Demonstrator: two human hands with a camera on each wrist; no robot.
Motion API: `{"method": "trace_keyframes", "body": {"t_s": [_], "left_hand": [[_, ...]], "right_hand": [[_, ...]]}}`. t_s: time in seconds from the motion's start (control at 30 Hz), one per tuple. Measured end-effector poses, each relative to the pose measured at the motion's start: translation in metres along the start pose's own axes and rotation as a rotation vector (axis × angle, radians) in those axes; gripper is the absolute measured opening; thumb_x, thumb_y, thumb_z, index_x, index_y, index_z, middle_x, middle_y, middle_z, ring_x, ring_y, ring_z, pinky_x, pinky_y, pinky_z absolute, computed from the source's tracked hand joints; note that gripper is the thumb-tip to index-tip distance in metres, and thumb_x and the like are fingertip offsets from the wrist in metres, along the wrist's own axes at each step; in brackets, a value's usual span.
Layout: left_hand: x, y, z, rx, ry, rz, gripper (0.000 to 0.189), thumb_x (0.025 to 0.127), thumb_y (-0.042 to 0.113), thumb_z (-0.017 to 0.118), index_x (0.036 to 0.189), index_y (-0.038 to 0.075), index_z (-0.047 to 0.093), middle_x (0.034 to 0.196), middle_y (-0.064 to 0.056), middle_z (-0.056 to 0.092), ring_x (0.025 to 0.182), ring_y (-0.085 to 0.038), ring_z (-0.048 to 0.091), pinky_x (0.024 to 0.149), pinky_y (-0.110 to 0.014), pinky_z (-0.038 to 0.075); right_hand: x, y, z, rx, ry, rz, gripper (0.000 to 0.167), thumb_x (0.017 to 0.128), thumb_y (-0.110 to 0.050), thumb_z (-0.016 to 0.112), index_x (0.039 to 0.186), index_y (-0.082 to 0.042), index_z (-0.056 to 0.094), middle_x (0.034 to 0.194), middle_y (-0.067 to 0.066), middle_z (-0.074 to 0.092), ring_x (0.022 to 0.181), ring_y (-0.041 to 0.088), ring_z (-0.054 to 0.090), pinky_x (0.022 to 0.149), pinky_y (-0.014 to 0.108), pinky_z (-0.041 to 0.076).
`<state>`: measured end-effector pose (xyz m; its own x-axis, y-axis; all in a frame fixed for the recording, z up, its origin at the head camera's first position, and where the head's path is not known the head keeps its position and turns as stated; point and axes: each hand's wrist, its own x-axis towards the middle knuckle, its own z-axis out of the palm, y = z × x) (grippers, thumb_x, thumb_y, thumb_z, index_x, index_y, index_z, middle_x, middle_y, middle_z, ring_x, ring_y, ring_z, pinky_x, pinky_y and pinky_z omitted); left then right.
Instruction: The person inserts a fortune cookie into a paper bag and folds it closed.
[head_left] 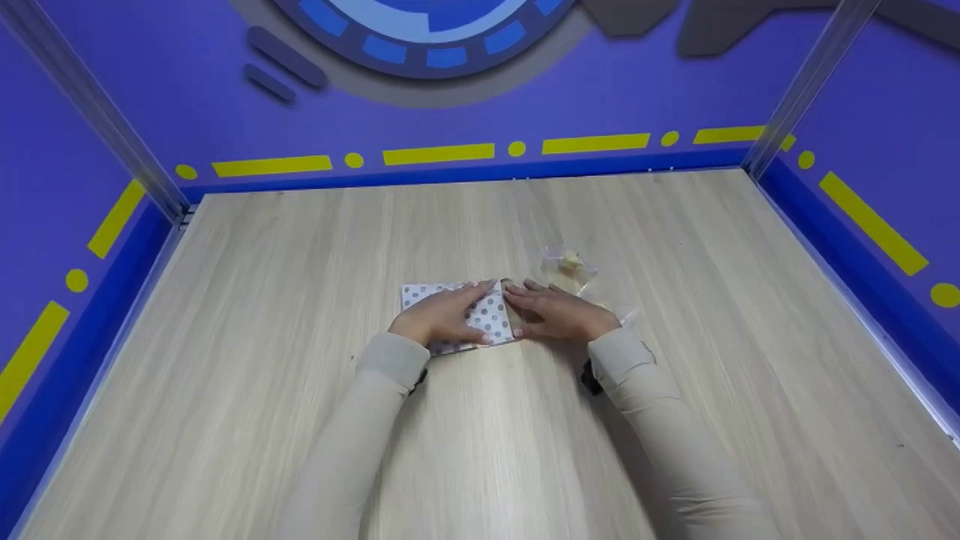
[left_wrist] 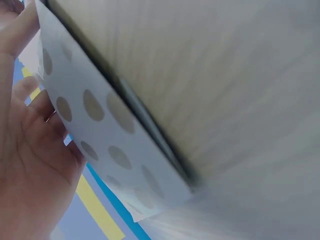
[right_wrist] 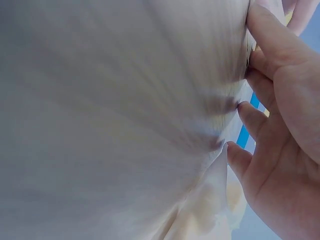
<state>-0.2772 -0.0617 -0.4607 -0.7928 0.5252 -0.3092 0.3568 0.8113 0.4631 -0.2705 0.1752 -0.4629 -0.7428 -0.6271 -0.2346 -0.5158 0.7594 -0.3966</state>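
Dotted white paper (head_left: 495, 316), thin and straight-edged, lies under spread left fingers (head_left: 466, 295), spread right fingers (head_left: 531, 300) at its edge.

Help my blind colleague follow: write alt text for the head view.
A person's left hand rests on gray-dotted white paper on a wood-grain table; the right hand is at the paper's right edge, clear plastic packaging beyond.

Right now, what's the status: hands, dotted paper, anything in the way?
Left hand spread on dotted paper. Right hand at the paper's right edge. Clear plastic beyond right hand, off the paper.
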Motion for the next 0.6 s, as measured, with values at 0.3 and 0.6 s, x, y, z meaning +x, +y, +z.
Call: {"method": "trace_keyframes", "body": {"t_s": [0.3, 0.6], "left_hand": [[0.0009, -0.0007, -0.0004, 0.069, 0.02, 0.126, 0.084, 0.085, 0.04, 0.07, 0.15, 0.045, 0.017, 0.158, 0.005, 0.025, 0.146, -0.022, 0.023, 0.117, -0.043, 0.023], [-0.0006, 0.003, -0.0024, 0.131, -0.006, 0.148, 0.076, 0.086, 0.04, 0.069, 0.148, 0.046, 0.025, 0.159, -0.002, 0.025, 0.147, -0.026, 0.022, 0.116, -0.048, 0.024]], "right_hand": [[0.0003, 0.0009, -0.0004, -0.014, 0.003, 0.007, 0.072, 0.093, -0.042, 0.058, 0.151, -0.012, 0.026, 0.159, 0.005, 0.021, 0.148, 0.032, 0.014, 0.117, 0.053, 0.014], [-0.0005, 0.0019, -0.0008, 0.007, -0.003, 0.001, 0.074, 0.093, -0.041, 0.06, 0.152, -0.014, 0.026, 0.16, 0.004, 0.018, 0.148, 0.031, 0.011, 0.117, 0.056, 0.011]]}}
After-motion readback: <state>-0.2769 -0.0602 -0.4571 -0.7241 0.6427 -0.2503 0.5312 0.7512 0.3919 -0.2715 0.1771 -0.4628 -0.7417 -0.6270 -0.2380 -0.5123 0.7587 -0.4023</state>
